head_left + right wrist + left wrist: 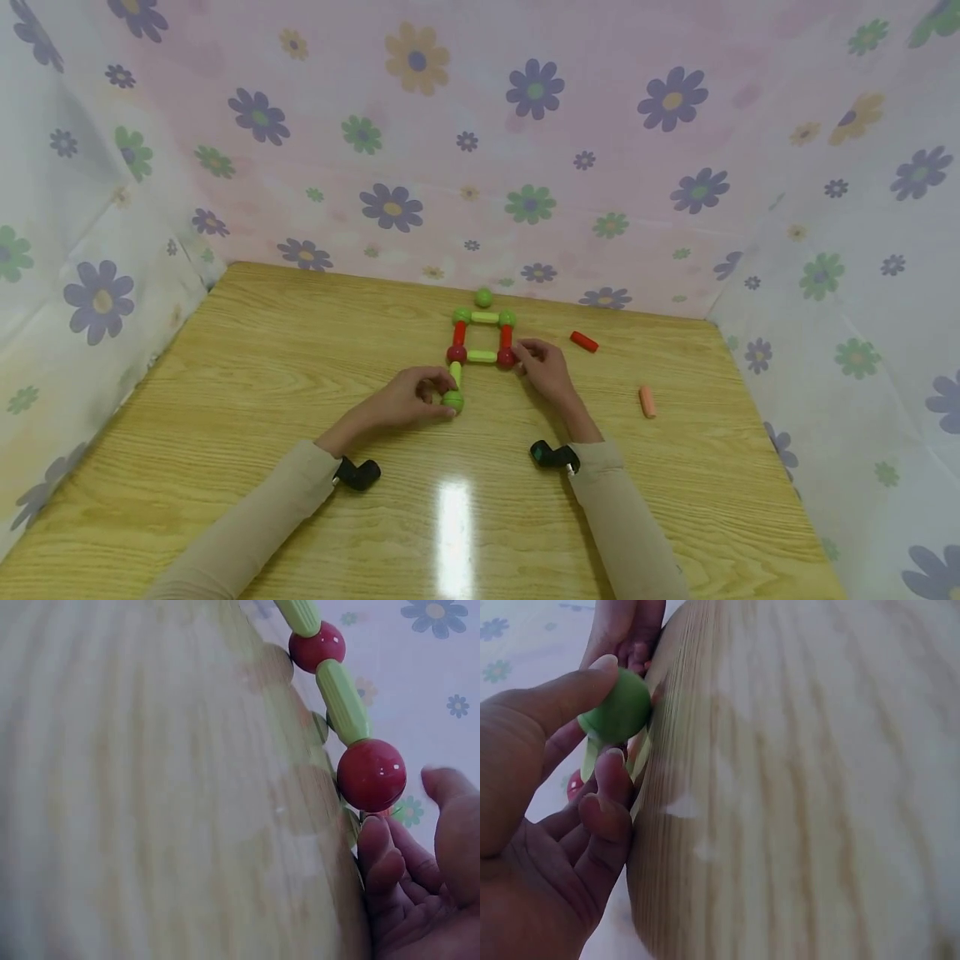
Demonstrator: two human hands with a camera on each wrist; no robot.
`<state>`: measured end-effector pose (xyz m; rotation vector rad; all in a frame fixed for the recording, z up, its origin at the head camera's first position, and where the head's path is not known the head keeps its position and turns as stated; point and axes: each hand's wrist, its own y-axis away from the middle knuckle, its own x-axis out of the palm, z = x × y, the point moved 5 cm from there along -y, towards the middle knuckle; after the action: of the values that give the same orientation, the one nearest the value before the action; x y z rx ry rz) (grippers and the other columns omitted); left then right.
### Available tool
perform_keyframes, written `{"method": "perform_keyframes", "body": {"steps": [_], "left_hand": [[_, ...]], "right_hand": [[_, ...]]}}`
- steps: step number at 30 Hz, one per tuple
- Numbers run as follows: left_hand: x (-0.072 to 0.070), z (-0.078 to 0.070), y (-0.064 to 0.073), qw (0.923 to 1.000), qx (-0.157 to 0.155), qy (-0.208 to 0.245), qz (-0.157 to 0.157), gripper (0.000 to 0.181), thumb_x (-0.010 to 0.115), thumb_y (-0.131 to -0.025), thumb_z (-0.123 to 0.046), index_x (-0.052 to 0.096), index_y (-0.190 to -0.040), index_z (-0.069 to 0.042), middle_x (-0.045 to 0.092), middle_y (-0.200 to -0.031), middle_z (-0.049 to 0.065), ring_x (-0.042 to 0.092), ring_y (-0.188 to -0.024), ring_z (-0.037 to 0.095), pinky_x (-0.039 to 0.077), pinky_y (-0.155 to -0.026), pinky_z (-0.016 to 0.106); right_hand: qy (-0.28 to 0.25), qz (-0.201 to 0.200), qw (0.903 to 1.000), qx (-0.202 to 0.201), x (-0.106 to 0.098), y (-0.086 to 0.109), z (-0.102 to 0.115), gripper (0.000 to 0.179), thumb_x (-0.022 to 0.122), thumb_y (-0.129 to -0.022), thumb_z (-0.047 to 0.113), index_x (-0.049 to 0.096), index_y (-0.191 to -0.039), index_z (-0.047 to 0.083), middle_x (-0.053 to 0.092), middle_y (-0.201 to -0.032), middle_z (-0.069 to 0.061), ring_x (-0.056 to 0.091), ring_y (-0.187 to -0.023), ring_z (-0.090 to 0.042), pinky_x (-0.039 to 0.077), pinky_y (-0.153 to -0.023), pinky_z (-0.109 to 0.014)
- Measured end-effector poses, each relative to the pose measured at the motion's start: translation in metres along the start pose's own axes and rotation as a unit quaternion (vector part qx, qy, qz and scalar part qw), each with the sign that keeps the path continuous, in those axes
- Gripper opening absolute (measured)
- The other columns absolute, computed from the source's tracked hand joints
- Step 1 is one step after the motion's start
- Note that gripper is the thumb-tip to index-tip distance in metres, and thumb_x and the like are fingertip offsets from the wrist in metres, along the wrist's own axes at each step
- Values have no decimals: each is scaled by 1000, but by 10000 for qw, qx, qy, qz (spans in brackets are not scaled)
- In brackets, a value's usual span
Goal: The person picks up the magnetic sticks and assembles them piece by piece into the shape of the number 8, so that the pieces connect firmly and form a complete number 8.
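Observation:
A square of short rods and balls lies on the table, with two green balls (462,316) at the back, two red balls (457,355) in front, red rods (506,336) at the sides and yellow-green rods (482,357) across. From its front left corner another yellow-green rod (455,374) leads to a green ball (622,709). My left hand (411,396) pinches that ball, thumb on its near side. At the front right red ball (372,775), my right hand (546,371) has its fingertips right beside the ball, while its thumb stands apart from it.
A loose green ball (483,297) lies behind the square. Off to the right are a loose red rod (584,342) and an orange rod (647,402). Flowered cloth (465,167) hangs around the back and sides of the wooden table (300,333).

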<state>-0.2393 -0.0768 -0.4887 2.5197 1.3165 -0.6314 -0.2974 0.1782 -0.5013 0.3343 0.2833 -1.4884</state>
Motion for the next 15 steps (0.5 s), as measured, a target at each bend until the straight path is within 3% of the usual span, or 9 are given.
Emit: {"method": "perform_keyframes", "body": {"steps": [5, 11, 15], "left_hand": [[-1, 8, -2, 9998, -4, 184, 107, 29, 81, -89, -24, 71, -115, -15, 67, -106, 3, 58, -82, 17, 49, -73, 26], [-2, 13, -2, 9991, 101, 368, 165, 28, 80, -91, -22, 72, -116, -13, 68, -107, 2, 56, -79, 16, 48, -72, 25], [-2, 15, -3, 9989, 85, 424, 186, 29, 79, -91, -22, 72, -117, -13, 68, -108, 2, 55, -79, 16, 47, -73, 25]], "right_hand": [[-651, -250, 9974, 198, -6, 8, 0, 30, 60, -104, 16, 68, -123, -5, 69, -97, -15, 57, -74, -12, 47, -64, -21], [-1562, -566, 9837, 683, -11, 14, -11, 26, 57, -104, 9, 65, -122, -7, 63, -86, -4, 55, -67, -9, 45, -59, -19], [-2115, -424, 9714, 992, -16, 20, -11, 31, 53, -106, 11, 59, -128, -9, 61, -85, 0, 55, -67, -7, 45, -58, -19]]}}
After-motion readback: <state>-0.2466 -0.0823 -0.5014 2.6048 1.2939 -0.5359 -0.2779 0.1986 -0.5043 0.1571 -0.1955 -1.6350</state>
